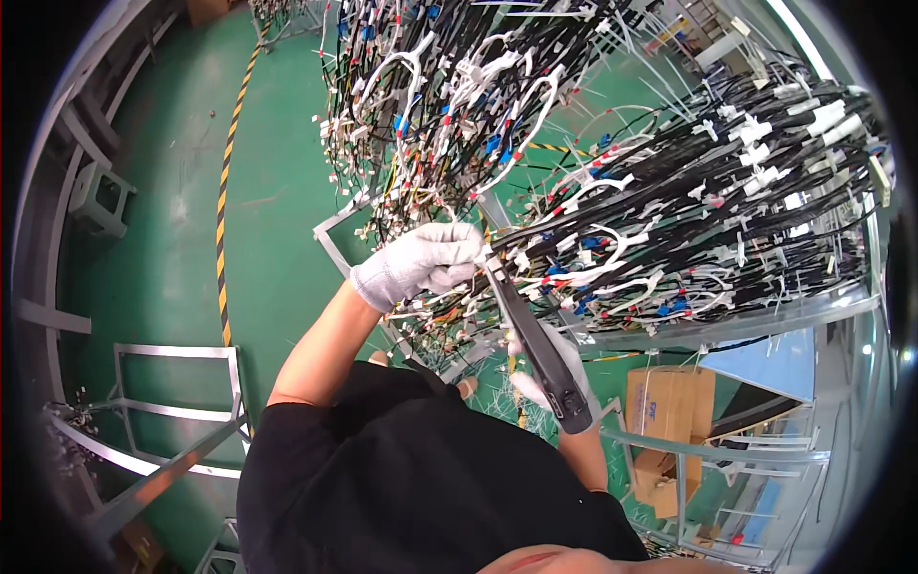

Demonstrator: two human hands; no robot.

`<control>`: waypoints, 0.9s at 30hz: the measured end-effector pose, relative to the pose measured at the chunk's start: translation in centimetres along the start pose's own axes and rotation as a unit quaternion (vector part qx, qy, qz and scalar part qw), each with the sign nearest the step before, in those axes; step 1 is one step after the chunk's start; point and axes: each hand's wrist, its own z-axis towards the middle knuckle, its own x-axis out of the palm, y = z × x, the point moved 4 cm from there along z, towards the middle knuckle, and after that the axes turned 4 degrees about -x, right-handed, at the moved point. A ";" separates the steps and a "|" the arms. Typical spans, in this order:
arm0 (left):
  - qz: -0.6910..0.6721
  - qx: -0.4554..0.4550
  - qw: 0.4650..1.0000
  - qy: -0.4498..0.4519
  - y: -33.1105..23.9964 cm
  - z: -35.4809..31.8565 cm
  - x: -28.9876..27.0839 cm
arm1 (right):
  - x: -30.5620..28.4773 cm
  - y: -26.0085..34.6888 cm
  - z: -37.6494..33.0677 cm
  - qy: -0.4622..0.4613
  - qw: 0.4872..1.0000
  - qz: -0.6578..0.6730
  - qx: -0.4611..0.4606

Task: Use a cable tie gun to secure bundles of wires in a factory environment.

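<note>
My left hand [421,263], in a white glove, is closed with its fingertips pinched at the near end of a black wire harness [564,225]. The fingers partly hide what lies between them. My right hand [571,368], also gloved in white, is wrapped round a long black cable tie gun [535,340]. The tool's nose meets the harness right beside my left fingertips, and its thick end points down toward me. Most of my right hand's fingers are hidden behind the tool.
A big hanging mass of wire harnesses [459,105] with white, red and blue connectors fills the far side; more black harnesses [765,182] lie to the right over a metal rail [746,320]. Cardboard boxes [665,407], a metal frame [177,351] and a plastic stool [100,199] stand around.
</note>
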 end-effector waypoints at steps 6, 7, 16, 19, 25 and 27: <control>-0.010 0.010 1.000 -0.010 0.5 0.1 -0.1 | -0.1 1.1 0.2 0.011 1.000 -0.014 -0.006; -0.023 0.018 0.999 0.028 0.6 0.2 0.0 | -0.1 1.4 0.2 0.012 0.998 -0.048 -0.028; -0.025 0.035 0.999 0.008 1.8 0.6 1.0 | 1.3 2.1 -0.6 -0.067 0.962 -0.238 -0.112; -0.024 0.043 0.999 0.010 1.6 0.6 1.4 | 2.0 0.8 -1.6 -0.086 0.956 -0.263 -0.098; -0.038 0.019 0.999 -0.001 2.0 0.7 1.3 | 3.1 0.5 -2.2 -0.119 0.975 -0.155 -0.103; -0.012 0.027 0.999 -0.024 1.8 0.6 1.7 | 3.3 1.7 -2.1 -0.125 0.988 -0.087 -0.040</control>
